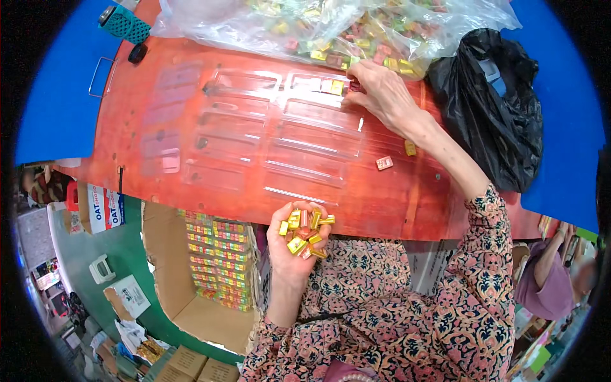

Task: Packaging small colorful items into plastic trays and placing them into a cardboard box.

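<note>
My left hand (289, 254) is palm up near the table's front edge, fingers curled around a small heap of wrapped candies (296, 244) in yellow and red. A clear plastic tray (312, 141) with long slots in two columns lies flat on the red table. At its far right slot, the thumb and forefinger of my right hand (385, 95) close on a dark red wrapped candy (354, 85). Just left of it in the same slot sits a yellow wrapped candy (337, 87), with paler pieces beside it.
A large clear bag (254, 25) of loose candies spreads along the far edge. At the right stands a black plastic bag (474, 108). Two loose candies lie by my right forearm, one a pink candy (384, 163). Below left, a cardboard box (168, 261) holds filled candy trays.
</note>
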Demonstrator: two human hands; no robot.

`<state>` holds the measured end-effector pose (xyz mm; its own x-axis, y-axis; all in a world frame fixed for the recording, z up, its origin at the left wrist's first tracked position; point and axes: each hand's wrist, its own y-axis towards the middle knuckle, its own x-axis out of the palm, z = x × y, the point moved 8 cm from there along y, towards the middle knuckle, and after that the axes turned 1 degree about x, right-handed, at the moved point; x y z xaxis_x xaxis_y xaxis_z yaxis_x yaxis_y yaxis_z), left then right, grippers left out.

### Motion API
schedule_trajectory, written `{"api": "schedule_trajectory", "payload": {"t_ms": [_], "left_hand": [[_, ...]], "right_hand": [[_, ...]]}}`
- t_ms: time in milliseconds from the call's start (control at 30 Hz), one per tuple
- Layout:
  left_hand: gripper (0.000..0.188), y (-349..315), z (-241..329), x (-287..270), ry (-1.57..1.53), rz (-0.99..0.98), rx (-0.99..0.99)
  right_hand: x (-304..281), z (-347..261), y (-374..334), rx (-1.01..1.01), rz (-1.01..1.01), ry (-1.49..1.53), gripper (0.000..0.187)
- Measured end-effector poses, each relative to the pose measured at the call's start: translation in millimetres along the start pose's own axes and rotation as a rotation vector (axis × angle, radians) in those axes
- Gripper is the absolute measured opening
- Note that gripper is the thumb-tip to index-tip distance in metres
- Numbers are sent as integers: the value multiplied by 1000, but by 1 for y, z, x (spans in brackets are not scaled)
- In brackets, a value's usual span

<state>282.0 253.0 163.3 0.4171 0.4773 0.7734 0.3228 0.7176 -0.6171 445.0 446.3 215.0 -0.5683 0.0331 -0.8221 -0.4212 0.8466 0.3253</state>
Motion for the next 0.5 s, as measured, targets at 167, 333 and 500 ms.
{"api": "schedule_trajectory", "payload": {"t_ms": [167, 333, 500], "left_hand": [[31, -1, 3, 1, 14, 0, 19], [31, 0, 3, -1, 11, 7, 9], [31, 0, 4, 4, -7, 2, 3]], "right_hand": [[1, -1, 4, 43, 32, 117, 25], [4, -1, -5, 36, -13, 62, 12], [-1, -14, -5, 48, 18, -59, 8]]}}
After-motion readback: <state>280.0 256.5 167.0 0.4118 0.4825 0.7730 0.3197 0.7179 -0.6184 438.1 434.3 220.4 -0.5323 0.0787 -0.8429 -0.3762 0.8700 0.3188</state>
